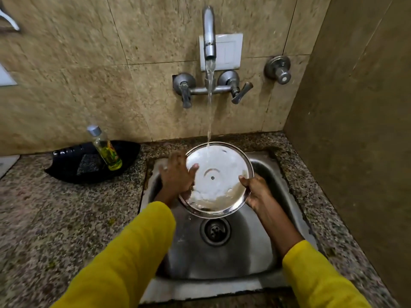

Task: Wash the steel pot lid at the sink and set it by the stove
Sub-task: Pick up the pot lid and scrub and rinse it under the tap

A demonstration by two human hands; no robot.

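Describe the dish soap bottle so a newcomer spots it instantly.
Start at the steel sink and look left along the granite counter to the black tray against the wall. The soap bottle leans in it beside a dark scrub pad: clear, yellow-green liquid, silver cap.

One lid (219, 174), gripped by two hands: left (175, 174), right (258, 192). One sink (222, 258), one tap (209, 32), one bottle (106, 150), one black tray (75, 165) left of the grip.

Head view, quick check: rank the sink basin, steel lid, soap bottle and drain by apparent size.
1. Sink basin
2. Steel lid
3. Soap bottle
4. Drain
Bottle and drain look close; bottle sits farther away, so that order is unsure.
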